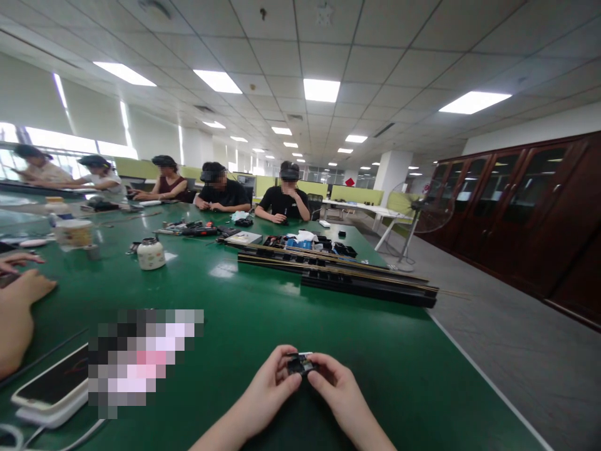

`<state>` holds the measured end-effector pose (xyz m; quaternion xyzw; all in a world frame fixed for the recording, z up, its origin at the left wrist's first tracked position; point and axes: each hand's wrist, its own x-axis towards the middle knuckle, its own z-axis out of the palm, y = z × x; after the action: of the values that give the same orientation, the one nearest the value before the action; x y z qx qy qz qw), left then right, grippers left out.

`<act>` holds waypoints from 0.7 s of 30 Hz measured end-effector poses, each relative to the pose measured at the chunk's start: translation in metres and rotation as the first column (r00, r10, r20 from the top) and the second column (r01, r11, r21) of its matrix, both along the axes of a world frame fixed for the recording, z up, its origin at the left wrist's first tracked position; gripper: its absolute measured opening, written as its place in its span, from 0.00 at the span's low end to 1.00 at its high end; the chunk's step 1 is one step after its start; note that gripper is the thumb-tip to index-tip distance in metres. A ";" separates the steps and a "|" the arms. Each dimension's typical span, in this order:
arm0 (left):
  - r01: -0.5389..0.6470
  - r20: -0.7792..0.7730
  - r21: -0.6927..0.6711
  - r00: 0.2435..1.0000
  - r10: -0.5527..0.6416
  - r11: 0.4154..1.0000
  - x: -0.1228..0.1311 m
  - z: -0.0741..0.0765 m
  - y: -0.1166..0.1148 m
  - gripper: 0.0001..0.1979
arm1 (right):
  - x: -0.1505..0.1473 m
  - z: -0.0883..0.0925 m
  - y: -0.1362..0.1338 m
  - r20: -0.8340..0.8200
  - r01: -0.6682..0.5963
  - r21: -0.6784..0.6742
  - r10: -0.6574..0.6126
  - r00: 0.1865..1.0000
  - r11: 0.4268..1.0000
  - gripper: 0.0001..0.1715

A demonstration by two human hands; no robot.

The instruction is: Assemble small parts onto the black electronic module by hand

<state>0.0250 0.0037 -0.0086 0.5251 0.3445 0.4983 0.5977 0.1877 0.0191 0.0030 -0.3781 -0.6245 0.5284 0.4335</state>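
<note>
A small black part (300,364) is held between both hands above the green table (225,351), near its front edge. My left hand (275,382) grips its left side, with the thumb in front and the fingers curled behind. On the right side, my right hand (334,378) holds it between thumb and fingers. Something light shows along the part's top edge; finer details are too small to tell.
Long black rails (366,288) lie across the table ahead. A jar (151,254) stands left of them. At the left are a phone (51,382), cables and another person's hand (28,288). Several people sit at the far side. A fan (413,232) stands right.
</note>
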 end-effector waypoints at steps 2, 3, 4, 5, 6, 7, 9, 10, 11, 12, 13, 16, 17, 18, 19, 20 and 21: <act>-0.002 0.003 -0.005 1.000 0.002 1.000 0.000 0.000 0.000 0.22 | 0.000 0.001 -0.001 0.014 0.007 0.007 -0.007 1.000 1.000 0.18; -0.006 0.000 -0.007 1.000 0.006 1.000 0.001 0.000 0.000 0.22 | 0.000 0.001 -0.001 0.030 0.017 0.014 -0.017 0.999 1.000 0.17; -0.012 -0.004 -0.010 1.000 0.012 1.000 0.001 0.000 0.000 0.21 | -0.001 0.001 -0.002 0.053 0.033 0.024 -0.035 0.998 0.999 0.17; -0.018 -0.010 -0.012 1.000 0.018 1.000 0.001 0.000 0.000 0.21 | -0.001 0.001 -0.002 0.080 0.057 0.036 -0.060 0.995 0.998 0.17; -0.023 -0.016 -0.014 1.000 0.023 1.000 0.001 0.000 0.000 0.21 | -0.001 0.001 -0.003 0.107 0.087 0.053 -0.093 0.990 0.995 0.17; -0.026 -0.018 -0.015 1.000 0.026 1.000 0.001 0.001 0.000 0.20 | -0.001 0.001 -0.003 0.129 0.118 0.072 -0.126 0.984 0.990 0.16; -0.022 -0.016 -0.014 1.000 0.022 1.000 0.001 0.001 0.000 0.20 | -0.002 0.002 -0.004 0.146 0.158 0.110 -0.174 0.974 0.981 0.14; -0.020 -0.016 -0.013 1.000 0.020 1.000 0.001 0.001 0.000 0.20 | -0.002 0.002 -0.004 0.141 0.170 0.126 -0.187 0.972 0.977 0.14; -0.018 -0.020 -0.011 1.000 0.018 1.000 0.001 0.001 0.000 0.20 | -0.002 0.002 -0.003 0.128 0.177 0.135 -0.194 0.973 0.975 0.13; -0.017 -0.025 -0.010 1.000 0.017 1.000 0.001 0.001 0.000 0.19 | -0.002 0.001 -0.002 0.107 0.185 0.137 -0.200 0.974 0.973 0.14; -0.017 -0.033 -0.010 0.999 0.017 1.000 0.000 0.001 0.000 0.19 | -0.001 0.000 -0.001 0.080 0.197 0.132 -0.209 0.975 0.971 0.15; -0.026 -0.048 -0.013 0.999 0.025 1.000 0.000 0.001 0.000 0.19 | 0.003 -0.002 0.005 -0.023 0.255 0.085 -0.254 0.967 0.963 0.21; -0.026 -0.048 -0.014 0.999 0.026 1.000 0.001 0.001 0.000 0.19 | 0.005 -0.002 0.007 -0.051 0.270 0.060 -0.267 0.962 0.961 0.23; -0.027 -0.048 -0.014 0.999 0.027 1.000 0.001 0.002 0.000 0.18 | 0.007 -0.002 0.009 -0.078 0.291 0.033 -0.287 0.955 0.956 0.24; -0.029 -0.046 -0.016 0.999 0.028 0.999 0.001 0.002 0.000 0.18 | 0.009 -0.002 0.011 -0.106 0.313 0.004 -0.311 0.944 0.950 0.25; -0.028 -0.046 -0.017 0.999 0.027 0.999 0.001 0.002 0.000 0.18 | 0.011 -0.002 0.013 -0.128 0.341 -0.024 -0.341 0.931 0.940 0.27; -0.028 -0.045 -0.018 0.999 0.027 0.999 0.001 0.003 0.000 0.18 | 0.013 -0.002 0.014 -0.142 0.369 -0.051 -0.372 0.917 0.928 0.27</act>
<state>0.0263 0.0033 -0.0055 0.5257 0.3696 0.4916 0.5877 0.2004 0.0332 0.0012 -0.4537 -0.5012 0.4709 0.5668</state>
